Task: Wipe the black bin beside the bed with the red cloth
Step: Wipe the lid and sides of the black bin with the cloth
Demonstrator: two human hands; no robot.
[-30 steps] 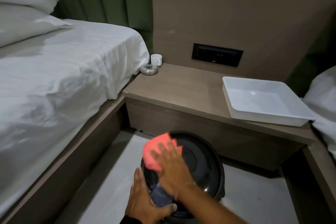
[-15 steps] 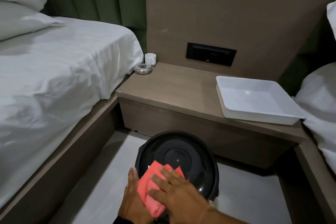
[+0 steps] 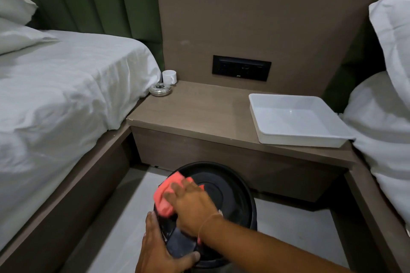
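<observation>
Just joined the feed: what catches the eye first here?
The red cloth stands out, bright against the black bin on the floor at bottom centre. The right hand presses it onto the lid while the left hand grips the bin's near edge. Next comes the white tray on the right end of the nightstand behind.

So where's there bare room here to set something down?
The nightstand top is bare across its middle, between the cup and metal dish at its back left corner and the white tray on the right. The floor between the bin and bed frame is free. The bin lid is crowded: right hand pressing the red cloth, left hand gripping its edge.
</observation>
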